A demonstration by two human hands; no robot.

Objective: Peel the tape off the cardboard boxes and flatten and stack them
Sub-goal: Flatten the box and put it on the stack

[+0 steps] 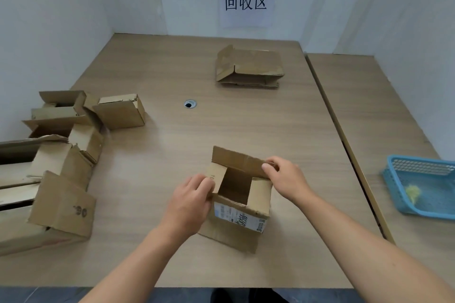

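a: how far along are they, do you reckon?

b: early, i'd say. take the cable hole (190, 104) in the bench (152, 241) as your mark. left of it and nearer us, that big heap of boxes (61, 155) is all standing, flaps loose, none flattened. six or so, but they overlap, so i can't count them properly.

a: and the finished ones?

b: beyond the hole and to its right, the flattened stack (248, 66). two or three pieces laid one on another, it looks like. far right of the hole, on the neighbouring surface, there's a blue basket (423, 187).

a: the one in hand?

b: the open box (240, 206), nearer us than the hole and a little right of it, sitting on the bench with its top flaps up. i see no tape on it from here, so i'd guess flattening comes next.

a: the hands?

b: left hand (189, 204) has its fingers curled over the box's left flap, gripping it. right hand (283, 177) pinches the right end of the far flap between thumb and fingers.

a: anything smaller?

b: a yellowish scrap (412, 193) in that basket. peeled tape, maybe, but it's too small to be sure.
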